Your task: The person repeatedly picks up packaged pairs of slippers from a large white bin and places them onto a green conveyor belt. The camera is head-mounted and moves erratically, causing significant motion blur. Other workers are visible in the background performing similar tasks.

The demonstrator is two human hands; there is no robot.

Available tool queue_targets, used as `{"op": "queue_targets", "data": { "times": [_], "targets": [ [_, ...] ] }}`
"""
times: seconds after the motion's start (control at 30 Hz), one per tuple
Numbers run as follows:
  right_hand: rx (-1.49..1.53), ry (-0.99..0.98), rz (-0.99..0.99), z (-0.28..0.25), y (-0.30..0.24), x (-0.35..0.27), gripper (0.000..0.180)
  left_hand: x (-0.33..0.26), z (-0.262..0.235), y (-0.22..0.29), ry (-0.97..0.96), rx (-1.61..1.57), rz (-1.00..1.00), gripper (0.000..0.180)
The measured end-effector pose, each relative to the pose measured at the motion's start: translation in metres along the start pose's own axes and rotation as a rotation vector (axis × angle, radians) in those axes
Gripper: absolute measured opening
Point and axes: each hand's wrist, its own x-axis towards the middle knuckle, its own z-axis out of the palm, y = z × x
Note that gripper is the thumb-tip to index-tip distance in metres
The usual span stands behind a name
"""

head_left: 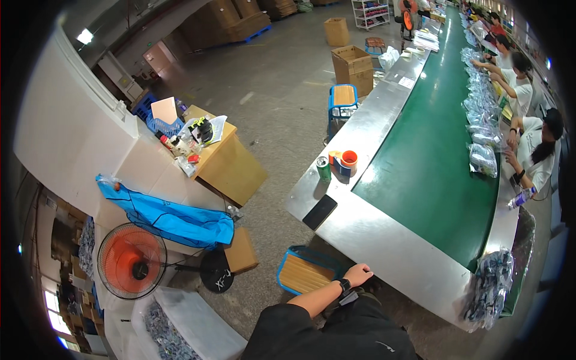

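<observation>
My left hand point(359, 274) hangs low near the close end of a metal-edged conveyor table point(396, 255), its fingers curled inward. Whether anything is inside them is hidden. A dark watch point(344, 284) is on that wrist, and a black sleeve covers the upper arm. Just left of the hand is a stool point(303, 273) with a slatted wooden seat and blue frame. On the table's near corner lies a black phone point(320, 212). Behind it stand a green can point(323, 170) and an orange tape roll point(348, 159). My right hand is out of view.
A green belt point(420, 162) runs away from me, with clear bagged goods point(482, 159) along its right side. Several co-workers sit there, the nearest a person in white point(534, 150). A standing fan point(132, 261), a plastic bin point(192, 324) and a wooden desk point(234, 168) are left.
</observation>
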Motion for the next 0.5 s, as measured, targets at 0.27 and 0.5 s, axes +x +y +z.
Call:
{"op": "queue_targets", "data": {
  "times": [0.27,0.5],
  "targets": [
    [0.059,0.023,0.024,0.008,-0.011,-0.01,0.04,0.029,0.008,0.028,-0.113,0.098,0.069,0.044],
    [0.28,0.277,0.114,0.031,-0.043,-0.02,0.037,0.089,0.02,0.04,-0.269,0.086,0.134,0.047]
  ]
}}
